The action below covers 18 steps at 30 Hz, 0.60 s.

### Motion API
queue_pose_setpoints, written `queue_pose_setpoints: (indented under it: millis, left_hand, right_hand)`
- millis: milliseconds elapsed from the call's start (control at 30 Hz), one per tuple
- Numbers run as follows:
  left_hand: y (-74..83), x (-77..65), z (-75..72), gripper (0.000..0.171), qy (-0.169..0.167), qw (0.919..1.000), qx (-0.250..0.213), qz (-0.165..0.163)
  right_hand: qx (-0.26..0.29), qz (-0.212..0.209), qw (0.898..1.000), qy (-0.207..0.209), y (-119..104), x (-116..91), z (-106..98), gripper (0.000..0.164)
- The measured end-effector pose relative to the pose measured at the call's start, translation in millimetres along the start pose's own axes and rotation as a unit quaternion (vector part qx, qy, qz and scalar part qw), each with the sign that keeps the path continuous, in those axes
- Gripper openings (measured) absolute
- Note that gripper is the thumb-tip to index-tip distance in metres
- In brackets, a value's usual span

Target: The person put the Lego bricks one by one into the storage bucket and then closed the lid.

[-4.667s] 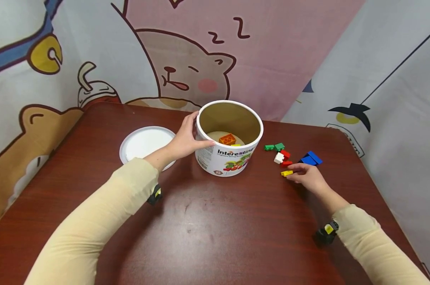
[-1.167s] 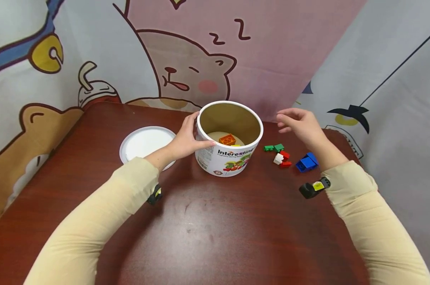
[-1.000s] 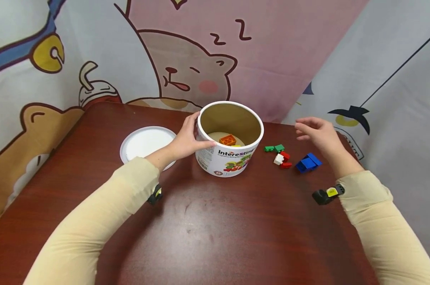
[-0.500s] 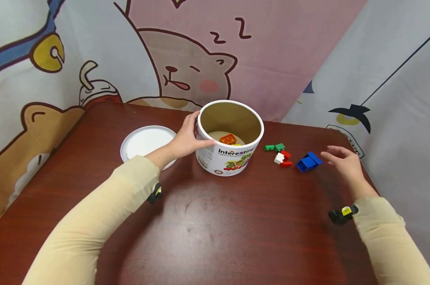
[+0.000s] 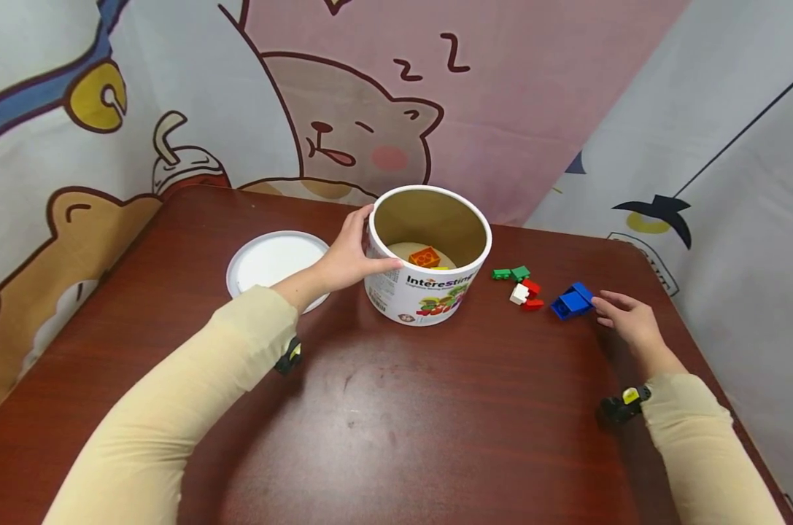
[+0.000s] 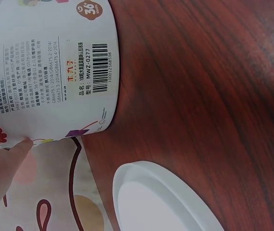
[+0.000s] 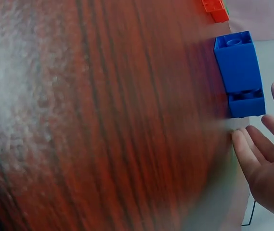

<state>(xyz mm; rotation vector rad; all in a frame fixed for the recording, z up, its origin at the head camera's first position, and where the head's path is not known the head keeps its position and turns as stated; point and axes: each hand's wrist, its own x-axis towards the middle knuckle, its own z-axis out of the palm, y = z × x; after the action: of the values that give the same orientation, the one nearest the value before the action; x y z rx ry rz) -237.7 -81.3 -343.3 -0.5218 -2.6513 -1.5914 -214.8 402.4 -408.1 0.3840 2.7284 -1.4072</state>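
A white bucket (image 5: 414, 300) with a printed fruit label stands upright on the table. My left hand (image 5: 346, 257) holds its left side, thumb across the front just below the rim and fingers around the back. Inside the bucket lie an orange toy brick (image 5: 425, 257) and a bit of yellow, partly hidden by the wall. My right hand (image 5: 627, 321) is at the right end of the blue toy bricks (image 5: 572, 302), its fingertips close to them. In the right wrist view its thumb and fingers are spread apart, with nothing between them.
Left of the bucket, a round white lid (image 5: 274, 261) lies on the brown table (image 5: 396, 423). Green bricks (image 5: 519, 273), red bricks (image 5: 533, 305) and a white brick (image 5: 519, 294) sit between the bucket and the blue ones. A printed cloth (image 5: 501, 109) hangs behind the table.
My right hand earlier pinched a yellow brick, later hung emptied right of the bucket, and has come down to the blue bricks. The yellow brick has left the table. My left hand stays put.
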Motion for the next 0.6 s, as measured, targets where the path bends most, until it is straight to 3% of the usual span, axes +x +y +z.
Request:
queue_pose_setpoints:
  millis: [300,600]
  left_hand:
    - [0.2,-0.1,0.4,0.101,0.003,1.0000,-0.001,-0.001]
    - [1.0,-0.2,0.2,0.100,0.001,1.0000,-0.003,-0.002]
  right_hand:
    - [0.006,-0.021,1.000,-0.006,-0.2,3.4,6.2,0.065]
    - [0.023,-0.015,1.000,0.004,-3.2,4.0,8.0,0.060]
